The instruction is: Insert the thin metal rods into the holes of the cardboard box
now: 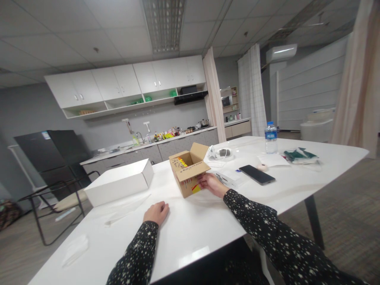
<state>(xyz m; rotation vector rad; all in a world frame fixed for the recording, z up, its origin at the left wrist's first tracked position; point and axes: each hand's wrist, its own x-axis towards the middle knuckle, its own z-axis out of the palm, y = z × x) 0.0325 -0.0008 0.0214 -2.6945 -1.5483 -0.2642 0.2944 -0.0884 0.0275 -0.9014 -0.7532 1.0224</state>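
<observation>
An open cardboard box [190, 186] with red and yellow printing stands on the white table, its flaps spread and its inside partly in shadow. My right hand [212, 184] is at the box's near right corner, just under a flap, with bent fingers against the cardboard. On the table to the left of the box, my left hand [156, 213] rests in a loose fist with nothing visible in it. Just beyond my right hand lies a clear plastic packet [225, 180]; its contents are too blurred to name.
A long white box [118, 182] lies at left, near crumpled clear plastic [75, 250]. To the right are a black phone [257, 175], a water bottle [270, 138], a green package [300, 155] and a coiled white cable [224, 153]. A black-framed chair [56, 209] stands beyond the table's left edge.
</observation>
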